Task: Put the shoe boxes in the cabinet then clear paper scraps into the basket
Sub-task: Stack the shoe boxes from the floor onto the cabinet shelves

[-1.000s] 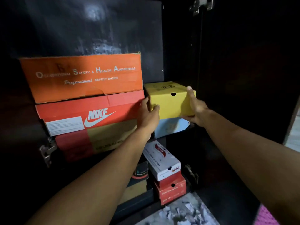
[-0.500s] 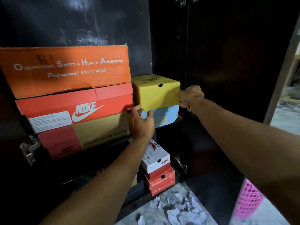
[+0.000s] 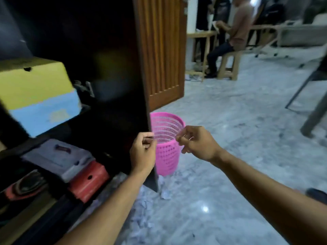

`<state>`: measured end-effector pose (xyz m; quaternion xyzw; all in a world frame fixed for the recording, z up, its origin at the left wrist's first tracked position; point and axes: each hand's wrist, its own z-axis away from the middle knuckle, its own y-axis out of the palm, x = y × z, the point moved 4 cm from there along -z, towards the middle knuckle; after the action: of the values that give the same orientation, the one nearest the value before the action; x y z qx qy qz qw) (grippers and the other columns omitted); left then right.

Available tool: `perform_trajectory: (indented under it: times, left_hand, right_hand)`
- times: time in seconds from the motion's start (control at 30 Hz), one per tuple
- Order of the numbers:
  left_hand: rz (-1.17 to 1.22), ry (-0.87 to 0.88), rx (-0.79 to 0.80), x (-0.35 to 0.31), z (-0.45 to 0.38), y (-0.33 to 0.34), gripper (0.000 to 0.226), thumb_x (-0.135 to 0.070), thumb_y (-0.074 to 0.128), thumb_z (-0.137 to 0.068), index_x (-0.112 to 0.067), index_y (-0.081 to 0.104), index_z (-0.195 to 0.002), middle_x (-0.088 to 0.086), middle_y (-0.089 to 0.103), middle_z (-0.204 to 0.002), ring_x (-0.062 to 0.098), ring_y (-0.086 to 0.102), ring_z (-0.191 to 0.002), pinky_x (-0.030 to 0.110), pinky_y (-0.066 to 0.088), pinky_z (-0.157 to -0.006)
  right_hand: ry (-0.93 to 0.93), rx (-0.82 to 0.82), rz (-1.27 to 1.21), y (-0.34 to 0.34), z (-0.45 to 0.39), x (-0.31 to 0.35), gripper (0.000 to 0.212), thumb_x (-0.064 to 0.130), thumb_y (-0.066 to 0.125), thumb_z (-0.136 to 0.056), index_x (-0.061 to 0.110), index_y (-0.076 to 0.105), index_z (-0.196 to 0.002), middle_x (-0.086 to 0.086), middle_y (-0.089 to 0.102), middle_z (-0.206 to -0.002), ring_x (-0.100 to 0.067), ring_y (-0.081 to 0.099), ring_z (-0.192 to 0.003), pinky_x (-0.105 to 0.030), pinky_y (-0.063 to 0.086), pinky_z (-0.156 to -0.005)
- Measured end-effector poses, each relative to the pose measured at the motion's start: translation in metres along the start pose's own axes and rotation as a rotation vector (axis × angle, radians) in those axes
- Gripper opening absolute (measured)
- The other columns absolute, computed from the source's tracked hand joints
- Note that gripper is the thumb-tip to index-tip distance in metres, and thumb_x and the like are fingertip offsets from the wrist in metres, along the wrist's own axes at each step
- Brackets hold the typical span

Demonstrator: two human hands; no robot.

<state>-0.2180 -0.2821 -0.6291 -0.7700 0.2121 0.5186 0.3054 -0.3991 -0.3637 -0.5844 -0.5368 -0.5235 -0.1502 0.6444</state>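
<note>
Cabinet (image 3: pixel 53 32) interior at left: a yellow shoe box (image 3: pixel 33 84) lies flat on a blue box (image 3: pixel 46 115) on the shelf, long axes running back into the dark. Below, a grey-white box (image 3: pixel 58 156) sits on a red box (image 3: pixel 88 181), ends facing out. The left hand (image 3: pixel 143 152) grips the free edge of the open cabinet door (image 3: pixel 115 85), fingers curled round it. Just beside, the pink basket (image 3: pixel 166 152) stands upright on the floor (image 3: pixel 230 156), mouth upward. The right hand (image 3: pixel 196 144) hovers at its rim, fingers loosely curled, holding nothing. Paper scraps (image 3: pixel 141 221) litter the floor by the door's foot; open floor lies rightward.
</note>
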Motion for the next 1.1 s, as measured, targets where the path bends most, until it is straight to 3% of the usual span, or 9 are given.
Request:
perform_trajectory:
  times: [0.1,0.23,0.4,0.47,0.6,0.7,0.9,1.0,1.1]
  left_hand:
    - [0.03,-0.051,0.204,0.004,0.041,0.088,0.016,0.0,0.068,-0.089,-0.01,0.071,-0.101,-0.008,0.068,-0.086,-0.013,0.062,-0.069,0.005,0.046,-0.065]
    - [0.04,-0.143,0.465,0.001,0.106,0.191,0.016,-0.01,0.066,-0.088,-0.019,0.07,-0.101,-0.009,0.068,-0.082,0.012,0.067,-0.08,0.028,0.051,-0.076]
    - [-0.026,-0.212,0.795,0.008,0.198,0.297,0.011,-0.016,0.067,-0.093,-0.027,0.067,-0.094,-0.004,0.071,-0.093,0.022,0.07,-0.092,0.028,0.051,-0.077]
    - [-0.04,-0.266,0.902,0.015,0.231,0.337,0.008,-0.019,0.068,-0.093,-0.026,0.069,-0.095,-0.001,0.071,-0.098,0.023,0.07,-0.095,0.031,0.053,-0.082]
    - [-0.1,-0.394,1.108,0.042,0.295,0.41,0.007,-0.028,0.068,-0.091,-0.029,0.067,-0.098,0.001,0.069,-0.107,0.024,0.069,-0.102,0.032,0.052,-0.083]
    - [-0.188,-0.456,1.248,0.068,0.337,0.457,0.027,-0.036,0.069,-0.089,-0.028,0.062,-0.114,0.001,0.067,-0.116,0.025,0.067,-0.109,0.036,0.053,-0.094]
    - [-0.301,-0.548,1.378,0.118,0.388,0.527,0.083,-0.06,0.057,-0.088,-0.023,0.033,-0.158,0.009,0.05,-0.153,0.032,0.052,-0.137,0.045,0.044,-0.115]
    - [-0.234,-0.577,1.404,0.132,0.403,0.541,0.079,-0.064,0.054,-0.093,-0.032,0.028,-0.161,0.001,0.044,-0.159,0.025,0.045,-0.143,0.045,0.039,-0.118]
    - [-0.072,-0.572,1.282,0.141,0.401,0.537,0.066,-0.064,0.061,-0.091,-0.033,0.044,-0.147,0.001,0.058,-0.142,0.015,0.058,-0.123,0.033,0.047,-0.098]
  right_hand:
    - [0.188,-0.142,0.012,-0.066,0.059,-0.085,0.009,0.019,0.069,-0.09,0.014,0.073,-0.084,-0.007,0.077,-0.077,-0.022,0.077,-0.063,-0.031,0.056,-0.061]
    - [0.409,-0.333,0.001,-0.141,0.139,-0.186,0.011,0.021,0.067,-0.091,0.015,0.072,-0.083,-0.005,0.077,-0.078,-0.019,0.076,-0.063,-0.034,0.057,-0.066]
    - [0.671,-0.581,-0.036,-0.205,0.237,-0.31,0.019,0.022,0.067,-0.093,0.006,0.07,-0.082,-0.016,0.073,-0.078,-0.024,0.066,-0.071,-0.041,0.054,-0.069]
    - [0.799,-0.68,-0.035,-0.221,0.274,-0.35,0.019,0.025,0.065,-0.091,0.009,0.07,-0.082,-0.009,0.074,-0.078,-0.025,0.067,-0.074,-0.038,0.054,-0.073]
    - [1.006,-0.786,0.013,-0.24,0.329,-0.414,0.011,0.024,0.066,-0.092,0.016,0.074,-0.095,-0.008,0.078,-0.103,-0.032,0.071,-0.101,-0.035,0.051,-0.088]
    - [1.09,-0.788,0.016,-0.238,0.346,-0.46,0.027,0.021,0.07,-0.092,0.009,0.071,-0.116,-0.011,0.074,-0.119,-0.033,0.067,-0.113,-0.033,0.048,-0.093]
    - [1.181,-0.792,-0.067,-0.229,0.36,-0.53,0.063,0.032,0.069,-0.094,0.008,0.049,-0.148,-0.013,0.058,-0.147,-0.032,0.055,-0.134,-0.039,0.042,-0.113]
    - [1.189,-0.751,-0.082,-0.214,0.362,-0.547,0.046,0.035,0.068,-0.093,0.011,0.063,-0.132,-0.013,0.069,-0.132,-0.035,0.063,-0.123,-0.041,0.049,-0.105]
    - [1.178,-0.768,-0.027,-0.201,0.361,-0.543,0.033,0.043,0.071,-0.09,0.014,0.068,-0.103,-0.004,0.073,-0.103,-0.029,0.065,-0.1,-0.034,0.049,-0.086]
